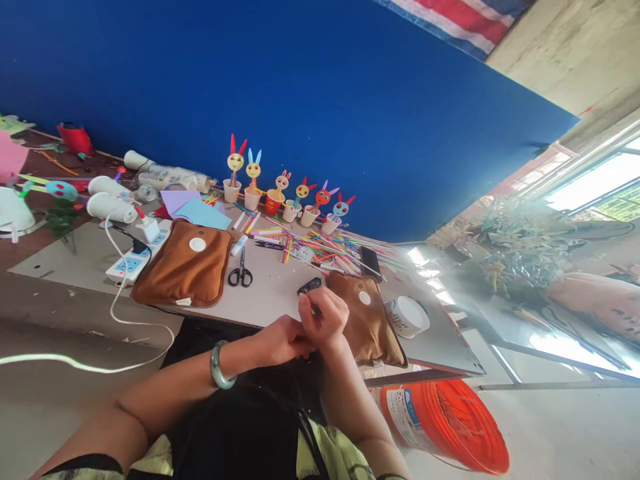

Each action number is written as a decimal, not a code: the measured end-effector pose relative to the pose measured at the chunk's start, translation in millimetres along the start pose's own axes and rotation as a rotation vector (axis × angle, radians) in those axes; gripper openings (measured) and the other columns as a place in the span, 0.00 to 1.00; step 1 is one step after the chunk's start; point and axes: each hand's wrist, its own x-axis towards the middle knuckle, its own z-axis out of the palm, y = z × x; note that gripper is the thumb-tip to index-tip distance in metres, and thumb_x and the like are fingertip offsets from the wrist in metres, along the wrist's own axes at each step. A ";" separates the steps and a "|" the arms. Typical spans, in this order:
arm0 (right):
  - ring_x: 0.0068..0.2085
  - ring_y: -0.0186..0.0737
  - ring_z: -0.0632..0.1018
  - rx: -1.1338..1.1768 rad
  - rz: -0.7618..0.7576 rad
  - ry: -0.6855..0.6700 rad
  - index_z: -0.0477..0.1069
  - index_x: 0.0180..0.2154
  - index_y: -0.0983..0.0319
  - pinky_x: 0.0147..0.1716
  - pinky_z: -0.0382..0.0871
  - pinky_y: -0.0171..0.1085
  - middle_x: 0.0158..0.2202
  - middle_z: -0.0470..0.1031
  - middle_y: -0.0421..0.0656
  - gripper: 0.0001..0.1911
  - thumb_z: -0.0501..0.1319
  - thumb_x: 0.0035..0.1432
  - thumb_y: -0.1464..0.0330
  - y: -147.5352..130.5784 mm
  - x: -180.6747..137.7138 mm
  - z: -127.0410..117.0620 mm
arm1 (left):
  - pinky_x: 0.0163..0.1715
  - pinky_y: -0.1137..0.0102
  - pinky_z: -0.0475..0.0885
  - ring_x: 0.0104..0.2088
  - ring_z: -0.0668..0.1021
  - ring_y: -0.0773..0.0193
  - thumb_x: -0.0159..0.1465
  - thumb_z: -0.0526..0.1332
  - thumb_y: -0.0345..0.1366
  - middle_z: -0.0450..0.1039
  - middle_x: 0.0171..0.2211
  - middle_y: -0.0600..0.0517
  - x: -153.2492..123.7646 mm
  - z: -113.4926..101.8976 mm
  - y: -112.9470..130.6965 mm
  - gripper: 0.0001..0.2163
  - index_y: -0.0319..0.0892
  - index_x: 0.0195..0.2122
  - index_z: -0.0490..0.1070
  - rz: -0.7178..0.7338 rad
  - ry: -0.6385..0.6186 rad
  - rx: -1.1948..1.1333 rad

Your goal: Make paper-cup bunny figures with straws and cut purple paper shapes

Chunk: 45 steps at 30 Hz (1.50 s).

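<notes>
A small black oblong object (309, 286) lies flat on the grey worktop (270, 293), its long side slanting up to the right, just beyond the knuckles of the right hand (324, 319). Whatever that hand and the left hand (280, 340) pinch between them, at the worktop's near edge, is hidden by the fingers.

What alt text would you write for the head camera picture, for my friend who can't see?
A person's left hand, a green bangle on its wrist, and curled right hand meet by a table over something too small to tell. Nearby lie two brown cushions, scissors and coloured straws, with a row of paper-cup bunnies before a blue wall.
</notes>
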 end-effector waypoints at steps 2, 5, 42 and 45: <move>0.23 0.31 0.66 -0.007 0.000 0.005 0.61 0.25 0.58 0.25 0.61 0.34 0.20 0.66 0.36 0.15 0.59 0.63 0.76 1.6 -0.1 -3.8 | 0.32 0.71 0.70 0.30 0.77 0.64 0.60 0.59 0.28 0.78 0.27 0.51 0.0 -6.8 6.8 0.06 0.37 0.30 0.76 -0.006 0.019 -0.014; 0.23 0.31 0.67 -0.027 -0.001 0.004 0.61 0.26 0.58 0.25 0.62 0.34 0.21 0.66 0.37 0.14 0.59 0.63 0.76 2.5 -2.1 -7.6 | 0.30 0.72 0.68 0.27 0.75 0.67 0.65 0.57 0.32 0.76 0.26 0.52 -1.6 -15.0 13.7 0.10 0.37 0.30 0.75 -0.026 0.041 0.000; 0.24 0.33 0.69 0.016 0.419 -0.508 0.65 0.26 0.59 0.27 0.57 0.32 0.22 0.70 0.38 0.13 0.58 0.62 0.63 22.2 -62.8 66.7 | 0.59 0.46 0.64 0.61 0.69 0.37 0.61 0.64 0.36 0.65 0.60 0.30 62.1 -275.0 31.4 0.25 0.35 0.60 0.67 -0.616 0.939 0.947; 0.24 0.32 0.69 0.079 0.475 -0.507 0.65 0.25 0.59 0.27 0.58 0.32 0.22 0.70 0.37 0.12 0.59 0.61 0.64 21.3 -62.0 65.0 | 0.61 0.42 0.59 0.66 0.62 0.34 0.60 0.64 0.34 0.59 0.65 0.27 51.7 -304.8 13.2 0.27 0.34 0.60 0.66 -0.727 1.077 0.965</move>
